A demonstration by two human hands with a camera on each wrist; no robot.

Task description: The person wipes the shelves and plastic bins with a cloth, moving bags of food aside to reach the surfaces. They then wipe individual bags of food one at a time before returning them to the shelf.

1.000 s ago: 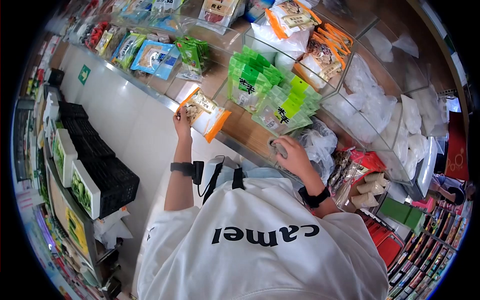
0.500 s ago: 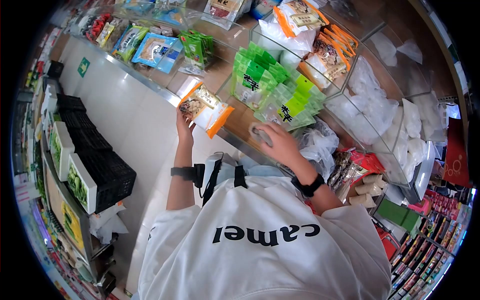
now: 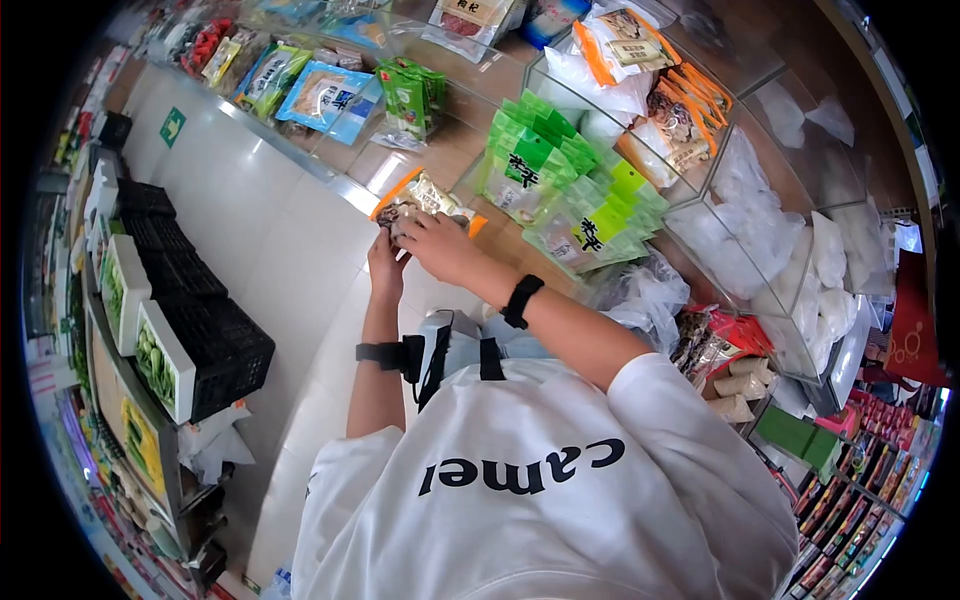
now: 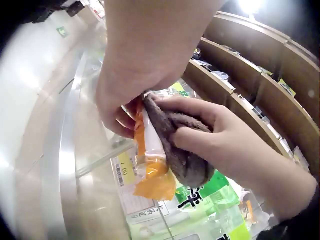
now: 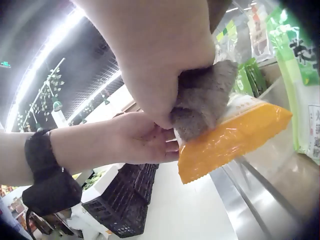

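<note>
My left hand [image 3: 384, 262] grips a white plastic food bag with orange ends [image 3: 432, 190] over the front edge of the counter. In the right wrist view, the fingers of that hand lie behind the bag's near end. My right hand [image 3: 440, 246] holds a folded grey-brown cloth [image 4: 186, 155] against the bag's face, thumb and fingers curled round it. Seen from the right wrist, the cloth covers part of the bag beside its orange end [image 5: 235, 142]. Much of the bag's print is hidden under the right hand and cloth.
Green-topped bags [image 3: 525, 165] stand in a glass-walled bin just beyond my hands. More orange-and-white bags [image 3: 680, 125] are piled behind them. Clear plastic bags [image 3: 645, 300] lie on the right. A metal edge [image 3: 350, 190] borders the counter. Black crates [image 3: 215, 335] stand across the aisle.
My right hand has swept left with the cloth, from over the wooden shelf onto the bag. The left hand still holds the bag at the counter edge.
</note>
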